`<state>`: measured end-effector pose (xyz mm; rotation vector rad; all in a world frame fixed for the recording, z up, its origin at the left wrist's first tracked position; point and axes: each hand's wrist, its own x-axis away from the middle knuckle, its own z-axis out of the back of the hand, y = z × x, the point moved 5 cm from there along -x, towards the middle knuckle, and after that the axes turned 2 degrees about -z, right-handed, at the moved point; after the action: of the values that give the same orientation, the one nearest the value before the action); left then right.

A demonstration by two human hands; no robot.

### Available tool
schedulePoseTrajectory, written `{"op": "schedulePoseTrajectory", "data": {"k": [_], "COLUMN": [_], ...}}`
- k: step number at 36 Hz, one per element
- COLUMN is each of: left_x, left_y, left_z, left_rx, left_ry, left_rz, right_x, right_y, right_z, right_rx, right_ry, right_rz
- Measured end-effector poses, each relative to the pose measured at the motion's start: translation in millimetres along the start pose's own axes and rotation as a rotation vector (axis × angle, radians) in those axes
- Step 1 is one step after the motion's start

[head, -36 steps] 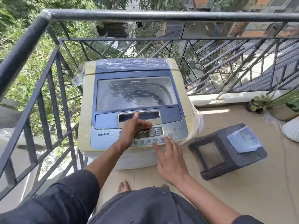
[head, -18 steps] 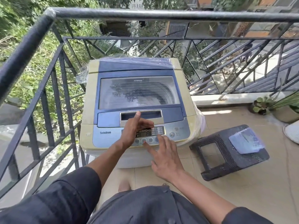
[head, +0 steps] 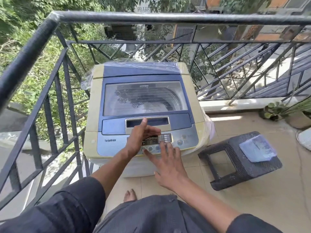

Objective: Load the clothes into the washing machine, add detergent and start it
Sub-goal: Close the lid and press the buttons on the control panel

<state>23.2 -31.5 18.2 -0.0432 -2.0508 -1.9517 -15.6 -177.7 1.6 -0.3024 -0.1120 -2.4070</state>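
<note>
While the railing (head: 25, 58) fences off everything from nine to twelve o'clock, the washing machine (head: 143, 113) sits dead centre, lid down, a heavy, rigid box that won't budge; all the handling is light fingertip work on its control panel (head: 183, 140). The left hand (head: 139, 137) hovers over the display, fingers loosely spread, holding nothing. The right hand (head: 168, 162) is flat and splayed, fingertips at the button row, whether pressing I can't tell. At three o'clock a dark stool (head: 235, 163) carries a bluish packet (head: 257, 150), with potted plants (head: 286, 113) beyond, nothing blocking the panel.
</note>
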Motion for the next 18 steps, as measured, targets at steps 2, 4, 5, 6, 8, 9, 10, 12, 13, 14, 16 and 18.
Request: {"op": "schedulePoseTrajectory", "data": {"k": [2, 4, 5, 6, 8, 9, 10, 12, 13, 14, 16, 18], "left_x": [-0.4, 0.0, 0.2, 0.5, 0.7, 0.7, 0.6, 0.7, 1.0, 1.2, 1.6, 2.2], "left_y": [-0.6, -0.8, -0.8, -0.7, -1.0, -1.4, -1.9, -2.1, -1.9, -1.8, -1.2, -0.2], "left_z": [0.0, 0.1, 0.4, 0.5, 0.7, 0.7, 0.9, 0.9, 0.7, 0.6, 0.5, 0.1], "left_rx": [-0.002, 0.004, 0.007, 0.008, 0.008, 0.01, 0.011, 0.007, 0.009, 0.014, 0.024, 0.022], "left_ry": [0.001, -0.001, -0.002, -0.005, -0.011, -0.013, -0.012, -0.009, -0.008, -0.003, 0.005, 0.004], "left_rz": [-0.003, -0.002, -0.003, -0.007, -0.01, -0.008, -0.007, -0.012, -0.012, -0.006, 0.008, 0.009], "right_x": [-0.3, -0.2, -0.3, -0.3, -0.4, -0.4, -0.4, -0.8, -1.0, -1.1, -1.4, -1.5], "right_y": [-0.3, -0.7, -0.8, -0.9, -1.4, -1.9, -2.4, -3.1, -3.6, -4.0, -4.4, -4.2], "right_z": [-0.2, -0.4, -0.6, -1.0, -1.3, -1.4, -1.2, -1.5, -1.5, -1.8, -2.0, -2.3], "right_rx": [-0.011, -0.018, -0.02, -0.02, -0.021, -0.021, -0.021, -0.027, -0.034, -0.039, -0.043, -0.043], "right_ry": [-0.003, -0.005, -0.006, -0.007, -0.004, -0.002, -0.001, 0.0, 0.0, 0.002, 0.014, 0.026], "right_rz": [-0.004, -0.007, -0.009, -0.011, -0.016, -0.019, -0.021, -0.027, -0.03, -0.034, -0.037, -0.036]}}
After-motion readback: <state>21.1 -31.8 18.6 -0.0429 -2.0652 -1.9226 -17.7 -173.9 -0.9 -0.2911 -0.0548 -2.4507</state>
